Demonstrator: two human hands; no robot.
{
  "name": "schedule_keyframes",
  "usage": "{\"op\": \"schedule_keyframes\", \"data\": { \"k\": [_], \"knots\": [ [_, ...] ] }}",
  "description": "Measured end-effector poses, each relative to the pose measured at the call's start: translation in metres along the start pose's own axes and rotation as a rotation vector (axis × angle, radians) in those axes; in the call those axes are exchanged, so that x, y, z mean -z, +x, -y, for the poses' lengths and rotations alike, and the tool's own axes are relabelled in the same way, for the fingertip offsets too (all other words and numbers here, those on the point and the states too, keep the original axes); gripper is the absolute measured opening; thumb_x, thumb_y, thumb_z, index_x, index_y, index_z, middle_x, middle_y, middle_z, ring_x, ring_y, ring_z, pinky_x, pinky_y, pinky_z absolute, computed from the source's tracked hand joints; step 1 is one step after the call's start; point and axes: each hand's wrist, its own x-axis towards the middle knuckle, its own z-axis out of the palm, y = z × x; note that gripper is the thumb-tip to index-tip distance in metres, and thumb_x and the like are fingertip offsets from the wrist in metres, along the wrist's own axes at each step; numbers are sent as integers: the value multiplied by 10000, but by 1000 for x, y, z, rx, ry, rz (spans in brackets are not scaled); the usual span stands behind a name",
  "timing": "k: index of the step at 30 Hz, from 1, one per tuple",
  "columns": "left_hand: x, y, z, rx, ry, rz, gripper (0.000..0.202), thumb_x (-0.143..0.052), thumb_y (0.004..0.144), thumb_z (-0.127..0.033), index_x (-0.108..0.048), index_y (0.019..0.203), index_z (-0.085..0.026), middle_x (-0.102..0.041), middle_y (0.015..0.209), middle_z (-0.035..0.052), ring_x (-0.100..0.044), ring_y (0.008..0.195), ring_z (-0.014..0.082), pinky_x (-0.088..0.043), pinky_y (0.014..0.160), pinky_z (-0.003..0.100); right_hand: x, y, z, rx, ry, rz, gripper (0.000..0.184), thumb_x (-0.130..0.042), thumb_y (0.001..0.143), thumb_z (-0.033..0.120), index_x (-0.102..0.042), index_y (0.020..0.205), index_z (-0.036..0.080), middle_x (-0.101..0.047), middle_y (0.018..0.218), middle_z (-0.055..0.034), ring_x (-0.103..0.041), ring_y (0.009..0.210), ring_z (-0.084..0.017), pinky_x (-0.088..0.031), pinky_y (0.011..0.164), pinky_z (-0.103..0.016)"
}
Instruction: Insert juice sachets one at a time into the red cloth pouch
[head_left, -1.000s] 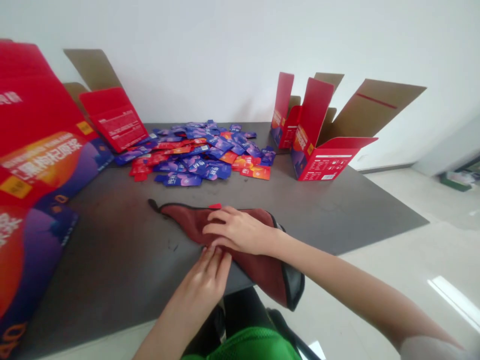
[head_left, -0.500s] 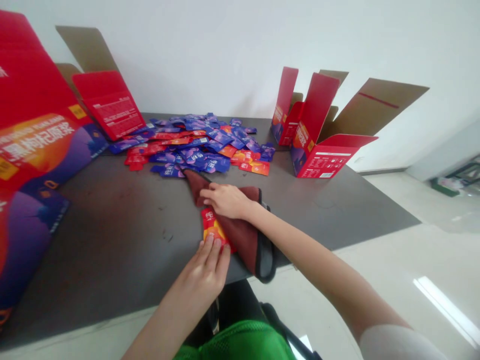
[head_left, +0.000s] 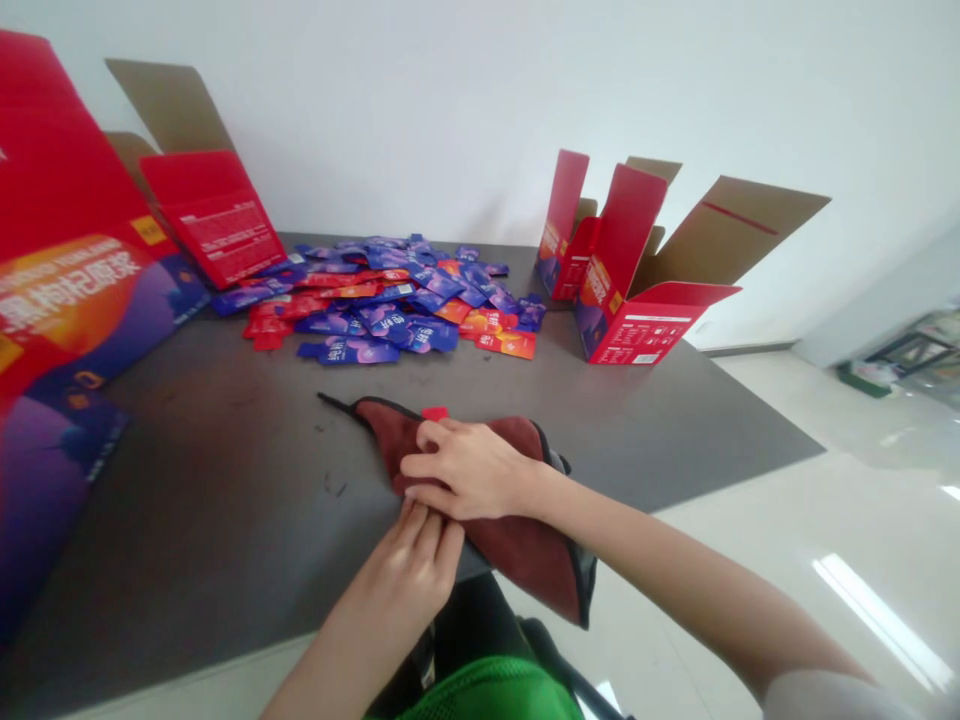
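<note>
A maroon cloth point(head_left: 517, 540) with a dark trim lies at the near edge of the grey table point(head_left: 225, 500), one corner hanging over the edge. My right hand point(head_left: 465, 467) rests on top of it with bent fingers and the thumb tucked low, gripping the fabric. A small red packet tip point(head_left: 433, 412) pokes out from under the cloth's far edge. My left hand point(head_left: 416, 560) lies just below the right one, fingers stretched flat and together, their tips touching the cloth's near edge. Whatever is under the cloth is hidden.
A heap of blue, red and orange sachets point(head_left: 390, 300) lies at the back of the table. Open red cartons point(head_left: 637, 290) stand at the back right. Large red and purple boxes point(head_left: 67, 300) fill the left side. A green thing point(head_left: 495, 695) shows below the table edge.
The cloth was swept away toward the sachet heap, baring an orange-red packet under my left fingers; my right hand has now pulled the cloth back over it.
</note>
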Motion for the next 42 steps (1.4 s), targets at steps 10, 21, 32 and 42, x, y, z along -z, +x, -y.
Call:
{"op": "schedule_keyframes", "data": {
  "k": [10, 21, 32, 42],
  "knots": [
    [-6, -2, 6, -22, -90, -16, 424, -334, 718, 28, -622, 1010, -79, -649, 1034, 156, -594, 990, 239, -516, 823, 319, -6, 56, -61, -257, -9, 37, 300, -273, 915, 370, -517, 963, 202, -549, 946, -28, -519, 760, -139, -329, 634, -253],
    [-4, 0, 5, -15, -109, -19, 409, -292, 751, 14, -628, 967, -74, -670, 964, 143, -611, 950, 230, -505, 832, 326, 7, 5, -11, -82, -24, 27, 262, -319, 895, 383, -527, 874, 226, -500, 831, -4, -477, 694, -112, -248, 534, -236],
    [-6, -1, 7, -25, -152, -16, 452, -297, 727, 43, -617, 1022, -81, -648, 1041, 146, -591, 997, 231, -515, 825, 318, 3, 52, -62, -309, -37, 28, 311, -250, 922, 365, -509, 1000, 213, -556, 976, -23, -520, 792, -136, -321, 633, -244],
    [-4, 2, 4, -16, -176, 16, 429, -330, 677, 59, -645, 924, -97, -684, 864, 103, -638, 844, 215, -526, 784, 318, 17, 12, -2, -4, -79, 58, 261, -300, 902, 365, -527, 937, 240, -520, 856, -3, -466, 651, -114, -237, 496, -256]
  ]
}}
